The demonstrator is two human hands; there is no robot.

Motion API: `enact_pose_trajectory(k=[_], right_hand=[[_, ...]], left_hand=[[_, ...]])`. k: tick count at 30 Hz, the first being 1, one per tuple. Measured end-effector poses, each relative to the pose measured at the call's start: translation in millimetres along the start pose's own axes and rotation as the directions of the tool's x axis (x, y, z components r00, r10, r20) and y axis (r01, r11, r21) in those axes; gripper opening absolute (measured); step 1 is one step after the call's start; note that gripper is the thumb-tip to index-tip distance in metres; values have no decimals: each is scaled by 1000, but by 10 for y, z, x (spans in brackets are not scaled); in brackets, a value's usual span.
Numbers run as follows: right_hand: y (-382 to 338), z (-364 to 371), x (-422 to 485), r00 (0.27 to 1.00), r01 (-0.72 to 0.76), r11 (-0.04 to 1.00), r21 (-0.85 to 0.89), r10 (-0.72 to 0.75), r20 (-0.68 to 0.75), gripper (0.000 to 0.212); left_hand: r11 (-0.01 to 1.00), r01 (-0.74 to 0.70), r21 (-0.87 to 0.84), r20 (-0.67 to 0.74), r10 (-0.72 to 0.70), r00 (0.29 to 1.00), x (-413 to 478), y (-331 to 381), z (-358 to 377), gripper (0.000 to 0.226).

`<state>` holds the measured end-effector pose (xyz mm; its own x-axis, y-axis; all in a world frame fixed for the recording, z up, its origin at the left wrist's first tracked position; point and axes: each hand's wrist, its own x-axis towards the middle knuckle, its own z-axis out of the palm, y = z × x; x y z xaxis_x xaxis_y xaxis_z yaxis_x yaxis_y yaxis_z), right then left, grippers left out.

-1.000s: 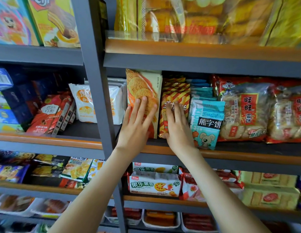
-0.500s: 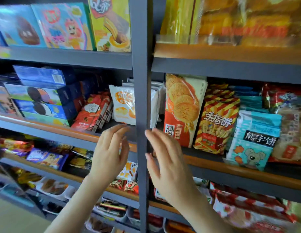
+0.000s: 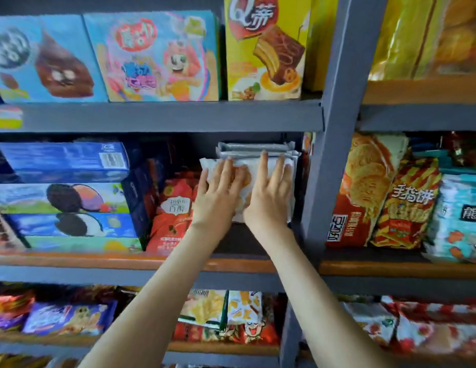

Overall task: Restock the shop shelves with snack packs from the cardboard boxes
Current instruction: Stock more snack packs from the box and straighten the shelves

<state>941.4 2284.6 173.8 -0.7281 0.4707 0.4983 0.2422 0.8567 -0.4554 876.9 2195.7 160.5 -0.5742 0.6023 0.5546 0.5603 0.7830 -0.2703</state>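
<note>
My left hand [image 3: 218,199] and right hand [image 3: 268,200], earlier at the grey post [image 3: 329,155], now lie on the white snack pack [image 3: 248,166], centre frame, middle shelf [image 3: 125,258]. Fingers [image 3: 264,168] straight, slightly spread, pressing its front.

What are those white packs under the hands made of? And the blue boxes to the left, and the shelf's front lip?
White packs: thin plastic film, probably; soft sheen, creased floppy edges. Blue boxes: printed cardboard, going by flat faces, sharp corners and a barcode panel. Shelf lip: looks like wood or wood-look trim, orange-brown and rounded; blur leaves it open.
</note>
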Motion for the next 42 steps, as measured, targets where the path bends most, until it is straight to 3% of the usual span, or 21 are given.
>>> enact_pose_trajectory(k=[3,6,9,13,20,25,31,34,37,39,42], right_hand=[[107,180,145,983,-183,980,-82,182,-11,94],[123,309,281,969,-247,966,-76,244,-41,106],[91,345,387,964,-263,961,-89,265,10,122],[80,319,361,974,-204,974,-102,213,83,125],[126,353,254,988,-151,980,-132,155,20,126],[208,451,195,981,-184,962,-203,168,-95,119],[194,457,161,976,-188,958,-216,157,-153,89],[151,444,107,984,-140,969,-204,113,-136,95],[38,358,-67,986,-18,992,-127,-3,-165,98],[-91,268,-223,990,99,995,12,-98,-101,86],[-233,66,-470,936,318,939,128,-290,-199,58]], left_hand=[[997,-73,0,76,73,994,145,-64,121,85],[994,-109,23,125,105,987,246,-81,118,86],[989,-132,64,129,123,984,267,-80,115,88],[990,-131,61,122,123,985,256,-155,149,90],[995,-90,38,78,87,993,128,-172,138,91],[997,-65,-41,25,66,998,176,-123,245,89],[992,-119,-50,-1,119,993,254,-74,328,94],[989,-134,-61,-71,129,989,227,-121,311,105],[981,-106,-161,-188,75,979,63,-114,160,91],[955,-75,-287,-230,8,973,-128,-94,50,76],[874,-25,-485,-254,-114,961,-455,-75,-175,54]])
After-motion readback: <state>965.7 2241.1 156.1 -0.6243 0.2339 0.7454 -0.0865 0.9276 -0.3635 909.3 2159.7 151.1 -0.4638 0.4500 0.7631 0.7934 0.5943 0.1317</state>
